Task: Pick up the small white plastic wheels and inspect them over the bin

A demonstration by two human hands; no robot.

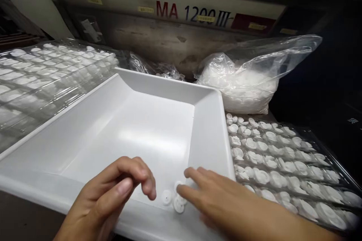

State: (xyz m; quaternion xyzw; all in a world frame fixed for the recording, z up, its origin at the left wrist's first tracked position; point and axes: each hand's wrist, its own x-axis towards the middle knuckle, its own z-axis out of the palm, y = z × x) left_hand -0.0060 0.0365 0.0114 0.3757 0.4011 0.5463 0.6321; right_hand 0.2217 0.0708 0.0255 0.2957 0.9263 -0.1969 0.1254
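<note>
Here's my left hand [113, 192] over the near side of the big white tub [158, 120], fingers loosely curled, thumb tip apart from the fingertips: released. Over on the other side, my right hand [215, 196] reaches in, palm down, fingertips right over a small cluster of white discs [166, 197]. Whether those fingers grasp one or merely brush it, I cannot tell; the underside is hidden. The discs lie in the tub's near right corner, some overlapping, one just to the left of the rest, between my two hands. To my right, a clear compartment tray [335, 162] sits beside the tub, rows full of white pieces. Behind it slumps a clear bag [246, 94] packed with white pieces. On the left, more clear trays [70, 96], loaded too. Straight ahead, a machine [181, 37] marked MA 1200 III.
</note>
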